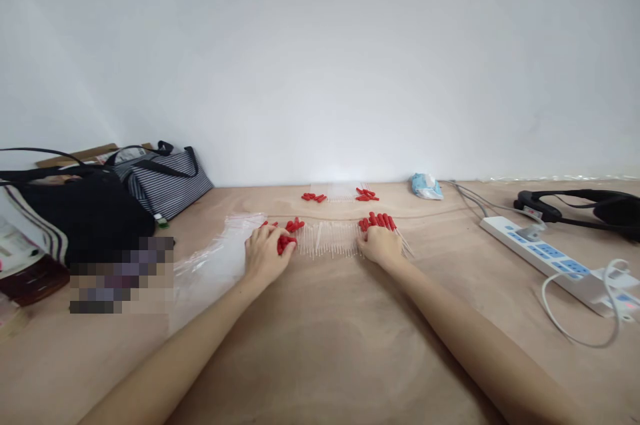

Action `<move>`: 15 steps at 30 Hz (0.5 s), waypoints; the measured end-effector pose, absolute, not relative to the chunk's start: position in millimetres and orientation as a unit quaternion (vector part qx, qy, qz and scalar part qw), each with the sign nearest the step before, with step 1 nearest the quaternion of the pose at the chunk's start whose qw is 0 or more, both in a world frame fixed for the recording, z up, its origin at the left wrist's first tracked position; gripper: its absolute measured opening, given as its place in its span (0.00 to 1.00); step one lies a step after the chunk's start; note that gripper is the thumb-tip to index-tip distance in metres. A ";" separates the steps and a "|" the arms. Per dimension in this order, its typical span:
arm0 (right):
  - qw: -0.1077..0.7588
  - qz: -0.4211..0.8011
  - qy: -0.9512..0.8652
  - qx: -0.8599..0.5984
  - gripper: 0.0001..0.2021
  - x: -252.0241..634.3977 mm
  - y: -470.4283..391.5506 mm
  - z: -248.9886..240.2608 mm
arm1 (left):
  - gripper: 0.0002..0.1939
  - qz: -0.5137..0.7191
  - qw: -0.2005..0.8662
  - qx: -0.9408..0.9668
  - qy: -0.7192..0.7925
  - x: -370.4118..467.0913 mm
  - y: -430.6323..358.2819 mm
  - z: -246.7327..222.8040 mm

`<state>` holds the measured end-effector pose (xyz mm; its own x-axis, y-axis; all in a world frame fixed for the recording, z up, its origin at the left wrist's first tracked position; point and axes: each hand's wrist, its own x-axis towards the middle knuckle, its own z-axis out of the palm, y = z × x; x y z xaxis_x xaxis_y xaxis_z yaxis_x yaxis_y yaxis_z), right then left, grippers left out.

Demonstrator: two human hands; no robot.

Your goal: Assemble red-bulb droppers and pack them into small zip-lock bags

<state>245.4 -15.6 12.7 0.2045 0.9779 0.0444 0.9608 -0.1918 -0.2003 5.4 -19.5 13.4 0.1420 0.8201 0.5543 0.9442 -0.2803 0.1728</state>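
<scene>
Forearms [195, 345], pale sticks [319, 236] lengthwise front-to-back

Light-brown wooden tabletop [320, 331] is leaving a wide passage nearest the person, until a row of thin pale sticks [333, 238] is filling the gap between the left hand [265, 251] and the right hand [383, 243]. A flat clear plastic bag [215, 265] is crowding the left hand's outer side. Rightward, bare wood is running to a long white power strip with blue sockets [555, 265]; a white wall [320, 65] is closing the back.
</scene>
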 end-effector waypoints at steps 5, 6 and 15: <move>0.092 0.053 -0.627 -0.772 0.15 243.3 -9.6 13.5 | 0.09 -0.219 0.073 -0.768 -0.597 -11.0 6.1 24.7; 0.093 0.055 -0.628 -0.771 0.15 242.7 -8.9 13.2 | 0.08 -0.216 0.066 -0.775 -0.589 -12.1 8.5 25.1; 0.131 0.040 -0.636 -0.759 0.12 246.3 -12.8 13.4 | 0.10 -0.393 -0.007 -0.818 -0.419 -5.1 -9.5 22.5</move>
<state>246.3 -12.8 13.4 0.1874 0.9766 0.1059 0.9557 -0.1564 -0.2492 -5.1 -9.5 22.5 0.3397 0.6911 0.6379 0.6807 -0.6487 0.3402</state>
